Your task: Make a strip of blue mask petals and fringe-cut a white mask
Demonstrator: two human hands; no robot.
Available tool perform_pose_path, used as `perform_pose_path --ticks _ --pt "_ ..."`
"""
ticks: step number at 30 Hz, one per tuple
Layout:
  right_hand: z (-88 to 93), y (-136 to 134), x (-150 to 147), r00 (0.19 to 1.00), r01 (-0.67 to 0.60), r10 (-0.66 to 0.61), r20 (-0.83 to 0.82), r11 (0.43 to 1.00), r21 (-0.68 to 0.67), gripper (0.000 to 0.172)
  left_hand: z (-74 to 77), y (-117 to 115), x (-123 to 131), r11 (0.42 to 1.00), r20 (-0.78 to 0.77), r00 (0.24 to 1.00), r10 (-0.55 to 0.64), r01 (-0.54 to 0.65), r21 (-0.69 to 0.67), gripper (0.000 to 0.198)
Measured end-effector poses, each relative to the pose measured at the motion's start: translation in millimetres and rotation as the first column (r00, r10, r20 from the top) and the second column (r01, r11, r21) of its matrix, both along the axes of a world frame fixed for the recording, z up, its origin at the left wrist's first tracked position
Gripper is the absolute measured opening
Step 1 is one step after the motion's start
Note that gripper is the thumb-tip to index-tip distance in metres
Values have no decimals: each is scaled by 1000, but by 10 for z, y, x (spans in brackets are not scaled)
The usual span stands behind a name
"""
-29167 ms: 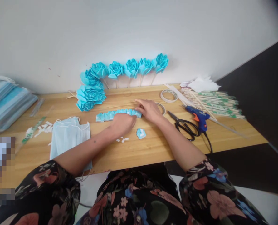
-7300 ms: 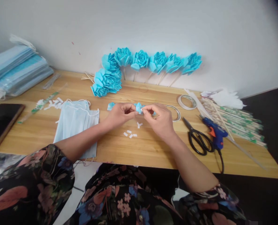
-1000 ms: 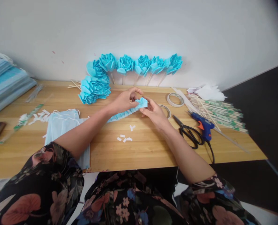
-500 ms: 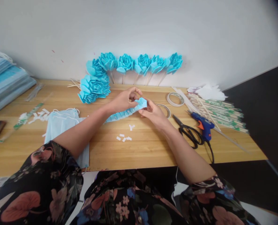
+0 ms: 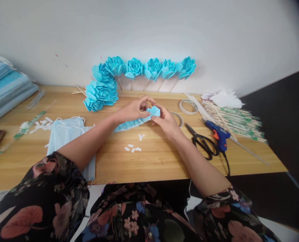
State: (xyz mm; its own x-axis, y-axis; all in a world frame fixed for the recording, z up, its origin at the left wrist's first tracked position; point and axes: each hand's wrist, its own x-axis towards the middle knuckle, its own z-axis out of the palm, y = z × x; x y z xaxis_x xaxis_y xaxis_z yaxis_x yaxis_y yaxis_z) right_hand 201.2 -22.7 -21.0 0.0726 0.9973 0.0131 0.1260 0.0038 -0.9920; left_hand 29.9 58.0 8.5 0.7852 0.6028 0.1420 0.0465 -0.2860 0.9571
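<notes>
A light blue pleated strip [image 5: 129, 125], apparently of face-mask fabric, stretches between my hands above the wooden table. My left hand [image 5: 136, 109] pinches it near its right end, thumb and fingers bent around the folds. At that end, my right hand [image 5: 165, 121] grips the strip's folded tip with thumb and fingertips. The strip's left part runs behind my left wrist. Just below my hands lie several small white scraps [image 5: 133, 148]. A roll of tape [image 5: 177, 119] is beside my right hand, partly hidden by it.
Blue fabric flowers [image 5: 153, 69] on sticks lean on the wall. Scissors [image 5: 202, 141], a blue glue gun [image 5: 221, 134], another tape roll [image 5: 188, 107] and wrapped chopsticks [image 5: 240, 122] lie right. Face masks [image 5: 66, 131] lie by my left forearm; a mask stack [image 5: 10, 90] stands far left.
My left thumb has come down onto the strip, closer to my right thumb. The strip's folded end has shifted slightly right and down.
</notes>
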Motion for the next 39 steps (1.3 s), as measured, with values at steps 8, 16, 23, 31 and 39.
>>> perform_pose_path --ticks 8,16,23,31,39 --pt "-9 -5 -19 998 2 -3 66 1000 4 61 2 -52 22 997 -5 999 33 -32 66 42" --pt "43 -30 -13 996 -52 47 79 997 53 66 41 -58 14 990 -58 997 55 -47 136 41" --pt "1 3 10 989 1 -15 150 996 92 55 41 -96 35 977 -98 992 75 -53 208 42" --pt "34 2 -58 942 87 -126 310 987 136 42 -11 -95 53 969 -117 990 84 -54 241 43" --pt "147 -41 84 998 -47 46 35 997 55 60 26 -87 24 975 -115 988 106 -81 205 50"
